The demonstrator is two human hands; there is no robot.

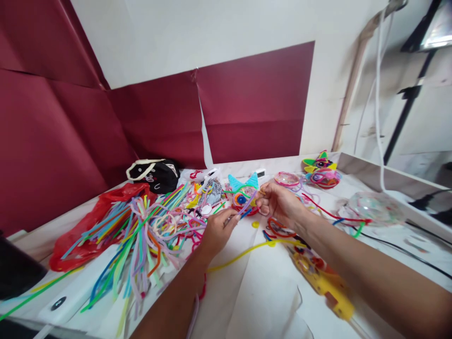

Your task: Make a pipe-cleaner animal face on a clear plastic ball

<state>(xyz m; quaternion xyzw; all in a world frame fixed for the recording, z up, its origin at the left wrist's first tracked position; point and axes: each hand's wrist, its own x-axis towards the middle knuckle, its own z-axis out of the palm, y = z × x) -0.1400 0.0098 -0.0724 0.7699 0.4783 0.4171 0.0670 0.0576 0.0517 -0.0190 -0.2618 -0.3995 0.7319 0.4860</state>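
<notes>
My left hand [219,231] is closed with thumb and fingers pinching pipe cleaners, a purple one [249,201] and a short blue one [246,213]. My right hand [278,203] is closed in a pinch at the upper end of the purple strand, where a small orange-brown bit shows; what exactly it grips is partly hidden by the fingers. Just behind both hands stands a craft figure with turquoise pointed ears [243,182] and a round orange-and-blue eye [241,199]. A long yellow pipe cleaner [247,251] curves across the table below the hands.
Many coloured pipe cleaners [141,230] spread on the left, partly over a red plastic bag [84,226]. A yellow glue gun [334,293] lies under my right forearm. Finished-looking figures [323,176], a clear plastic piece [376,208], black cables [399,247] and a black bag [160,175] surround the work.
</notes>
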